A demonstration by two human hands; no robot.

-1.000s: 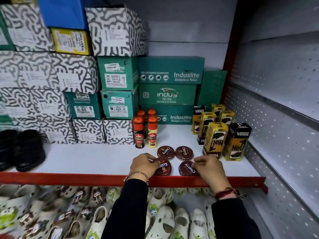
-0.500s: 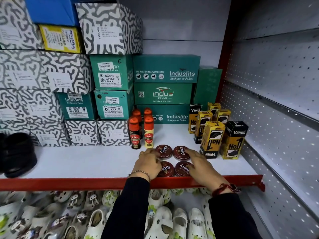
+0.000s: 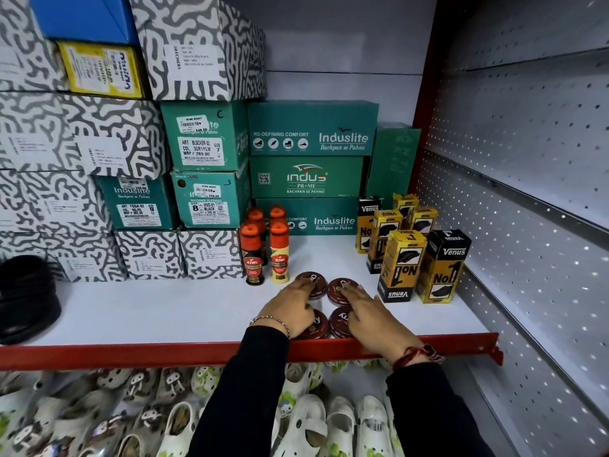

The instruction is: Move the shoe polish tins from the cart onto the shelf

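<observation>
Left hand (image 3: 290, 310) lying flat, palm down, fingers spread over the left pair of round dark-red metal polish tins (image 3: 339, 291); right hand (image 3: 369, 313) doing the same on the right pair. Neither grip is closing around a tin, just pressing and nudging. All four tins are sitting in a two-by-two block near the front of the white laminate shelf (image 3: 148, 311), the front two just behind its red metal lip (image 3: 131, 352).

Risk: a sideways nudge is likely sliding a rear tin into the orange-capped polish bottles (image 3: 253, 255) or yellow-black cartons (image 3: 400, 263) and tipping them.

Green and patterned shoeboxes (image 3: 309, 127) stacking behind; grey pegboard wall (image 3: 527, 159) at right; no cart showing.
</observation>
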